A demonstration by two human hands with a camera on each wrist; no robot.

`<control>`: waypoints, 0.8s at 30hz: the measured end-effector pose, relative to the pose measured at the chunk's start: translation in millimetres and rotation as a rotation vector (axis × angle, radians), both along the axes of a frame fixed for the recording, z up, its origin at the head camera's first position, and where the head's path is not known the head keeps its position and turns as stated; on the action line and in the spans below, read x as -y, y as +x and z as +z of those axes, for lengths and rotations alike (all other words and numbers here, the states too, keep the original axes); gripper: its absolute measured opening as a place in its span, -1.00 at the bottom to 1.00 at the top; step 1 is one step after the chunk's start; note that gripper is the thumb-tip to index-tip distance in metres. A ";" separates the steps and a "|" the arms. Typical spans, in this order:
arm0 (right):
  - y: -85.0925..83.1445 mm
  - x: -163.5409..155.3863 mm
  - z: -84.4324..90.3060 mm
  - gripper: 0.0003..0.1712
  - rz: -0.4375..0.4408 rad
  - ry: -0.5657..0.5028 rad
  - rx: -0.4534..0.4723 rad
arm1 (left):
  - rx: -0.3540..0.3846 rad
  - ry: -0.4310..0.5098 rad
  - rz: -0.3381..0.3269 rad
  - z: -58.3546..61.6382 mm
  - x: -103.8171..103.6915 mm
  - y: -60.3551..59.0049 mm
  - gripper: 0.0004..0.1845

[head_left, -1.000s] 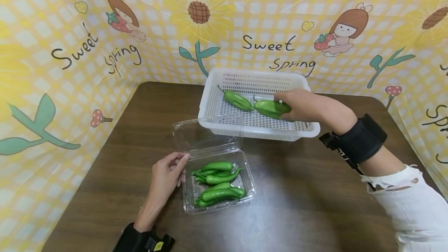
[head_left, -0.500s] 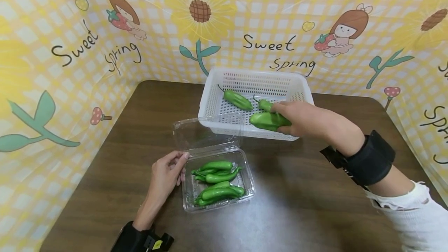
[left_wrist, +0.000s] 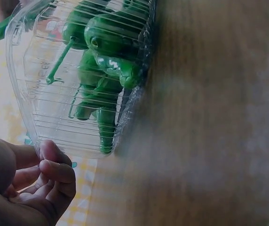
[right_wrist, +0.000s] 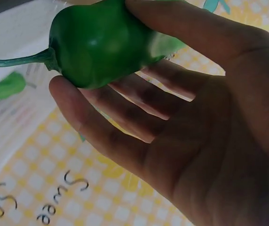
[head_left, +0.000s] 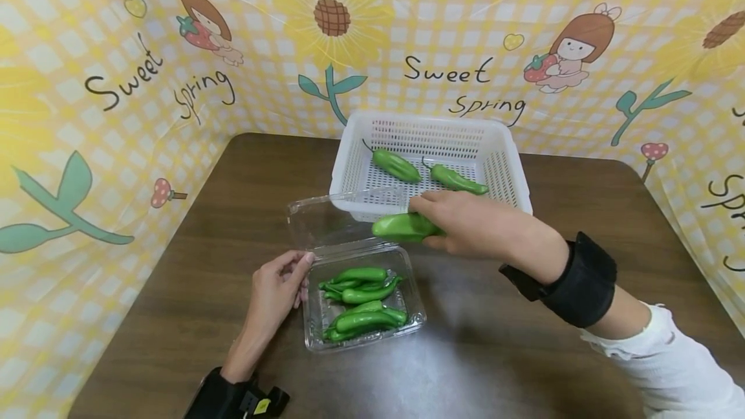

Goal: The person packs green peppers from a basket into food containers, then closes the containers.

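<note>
Now the right hand (head_left: 465, 225) has carried a pepper (head_left: 401, 227) out of the basket (head_left: 518, 180), where it lay a second ago, and holds it over the basket's near wall, just above the open box (head_left: 363, 302). Thumb and fingers grasp it around the body. Going by that move, the pepper looks bound for the box, which already holds several, while two more peppers (head_left: 425, 172) remain in the basket.

The left hand (head_left: 273, 299) has not shifted: its curled fingertips touch the box's left rim, steadying it on the table (head_left: 524, 341).

The right wrist view shows what the head view hides: the pepper's (right_wrist: 106, 42) stem pointing away and the fingers (right_wrist: 97, 127) cradling it from below. The left wrist view shows the left hand's fingers (left_wrist: 54, 174) loosely curled beside the box's ribbed wall (left_wrist: 40, 94), pinching nothing firmly.
</note>
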State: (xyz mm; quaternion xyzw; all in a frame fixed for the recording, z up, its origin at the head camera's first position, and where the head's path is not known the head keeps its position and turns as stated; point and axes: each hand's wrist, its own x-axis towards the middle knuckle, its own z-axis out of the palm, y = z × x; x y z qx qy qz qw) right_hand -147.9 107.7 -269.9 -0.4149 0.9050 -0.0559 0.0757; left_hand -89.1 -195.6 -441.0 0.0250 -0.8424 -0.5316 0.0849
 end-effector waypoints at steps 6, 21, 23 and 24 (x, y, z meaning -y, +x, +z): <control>4.1 16.6 -8.2 -0.61 0.099 -0.003 -0.040 | -0.006 0.009 0.000 0.6 0.6 -1.2 -0.72; 3.8 57.8 -44.6 -0.50 0.173 0.092 -0.004 | 0.002 0.019 -0.010 2.0 0.3 0.6 -0.70; 3.5 62.4 -49.3 -0.47 0.169 0.125 -0.005 | 0.003 0.014 -0.012 1.8 0.7 0.5 -0.70; 3.3 64.7 -51.7 -0.46 0.171 0.141 -0.008 | 0.001 0.013 -0.014 1.6 0.9 0.4 -0.70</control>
